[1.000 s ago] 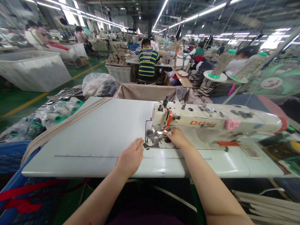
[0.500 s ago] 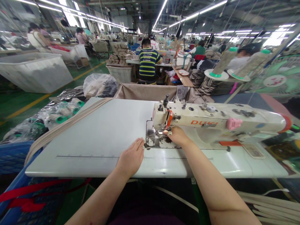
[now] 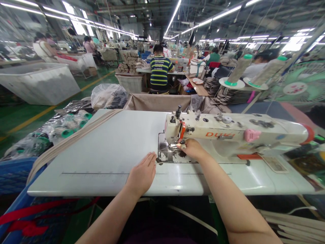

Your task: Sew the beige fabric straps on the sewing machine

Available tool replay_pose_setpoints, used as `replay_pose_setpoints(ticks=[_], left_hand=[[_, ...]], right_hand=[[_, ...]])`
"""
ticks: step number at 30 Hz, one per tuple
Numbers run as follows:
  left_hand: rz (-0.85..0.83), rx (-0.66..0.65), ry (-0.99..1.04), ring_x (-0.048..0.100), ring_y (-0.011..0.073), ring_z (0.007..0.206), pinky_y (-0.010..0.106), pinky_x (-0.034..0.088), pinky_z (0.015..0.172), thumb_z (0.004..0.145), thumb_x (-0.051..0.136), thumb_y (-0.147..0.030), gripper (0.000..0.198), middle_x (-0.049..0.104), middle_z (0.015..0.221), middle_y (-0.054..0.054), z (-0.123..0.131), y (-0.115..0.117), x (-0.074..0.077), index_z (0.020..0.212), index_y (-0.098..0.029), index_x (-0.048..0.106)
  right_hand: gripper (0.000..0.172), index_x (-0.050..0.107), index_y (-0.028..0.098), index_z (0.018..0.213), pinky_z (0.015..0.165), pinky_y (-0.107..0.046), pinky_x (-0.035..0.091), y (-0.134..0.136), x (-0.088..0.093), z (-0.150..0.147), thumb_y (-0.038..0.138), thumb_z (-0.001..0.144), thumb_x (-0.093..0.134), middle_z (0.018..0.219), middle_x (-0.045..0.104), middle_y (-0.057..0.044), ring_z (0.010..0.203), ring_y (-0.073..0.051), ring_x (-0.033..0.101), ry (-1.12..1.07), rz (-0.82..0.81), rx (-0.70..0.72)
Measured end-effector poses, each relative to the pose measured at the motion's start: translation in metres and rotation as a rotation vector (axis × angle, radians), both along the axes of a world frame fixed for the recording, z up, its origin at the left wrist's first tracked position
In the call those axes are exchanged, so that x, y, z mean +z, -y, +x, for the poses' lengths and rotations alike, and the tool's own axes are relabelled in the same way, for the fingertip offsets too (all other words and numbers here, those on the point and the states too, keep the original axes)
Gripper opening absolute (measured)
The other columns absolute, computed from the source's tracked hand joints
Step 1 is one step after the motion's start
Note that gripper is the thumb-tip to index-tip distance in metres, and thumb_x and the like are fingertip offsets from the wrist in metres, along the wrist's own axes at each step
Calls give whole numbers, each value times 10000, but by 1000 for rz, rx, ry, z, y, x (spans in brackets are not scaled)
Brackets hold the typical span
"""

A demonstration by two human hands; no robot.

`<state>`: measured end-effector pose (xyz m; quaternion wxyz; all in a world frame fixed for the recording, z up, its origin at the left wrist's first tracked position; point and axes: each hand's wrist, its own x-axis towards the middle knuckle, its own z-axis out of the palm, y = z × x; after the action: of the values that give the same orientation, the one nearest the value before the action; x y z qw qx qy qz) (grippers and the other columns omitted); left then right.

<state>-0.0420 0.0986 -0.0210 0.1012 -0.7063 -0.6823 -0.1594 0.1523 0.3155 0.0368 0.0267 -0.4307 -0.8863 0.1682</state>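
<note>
A white sewing machine (image 3: 215, 130) with orange lettering stands on the pale worktable (image 3: 111, 142). My right hand (image 3: 193, 149) reaches in beside its needle and presser foot (image 3: 175, 145), fingers bent and closed at a small metal part; what they grip is hidden. Flat on the tabletop, left of the scratched metal needle plate (image 3: 169, 156), lies my left hand (image 3: 142, 173), its fingers stretched out side by side. A short pale end of strip or thread (image 3: 159, 163) shows by its fingertips; whether the hand touches it I cannot tell.
Long beige strips (image 3: 73, 137) hang over the table's left side towards a blue basket (image 3: 19, 174). Two thread cones (image 3: 238, 69) stand behind the machine. A cloth-lined bin (image 3: 157, 101) sits beyond the table. Further off, a person in a striped shirt (image 3: 160, 71) works.
The camera view has tilted up slightly, so the table and machine sit a little lower. Both hands stay in nearly the same places on the table and at the needle area.
</note>
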Motion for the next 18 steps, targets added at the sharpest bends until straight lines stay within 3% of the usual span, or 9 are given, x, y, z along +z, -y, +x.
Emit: replay_pose_setpoints(ticks=[9,18], left_hand=[[5,12,20,516,242,1390,364,508,1113,1004,409,-166,459,557,1492,105,1,1,3,1439,-97,538],[-12,23,-16,516,244,1389,385,496,1129,1019,387,-181,450,554,1496,98,0,1,1,1432,-98,546]], right_hand=[[285,729,196,703,608,-229,391,3,-6,22,335,906,585,658,668,9,693,-163,616,-165,-89,18],[315,753,224,825,645,-274,395,27,-14,38,373,969,515,823,744,-49,773,-209,658,-243,26,-237]])
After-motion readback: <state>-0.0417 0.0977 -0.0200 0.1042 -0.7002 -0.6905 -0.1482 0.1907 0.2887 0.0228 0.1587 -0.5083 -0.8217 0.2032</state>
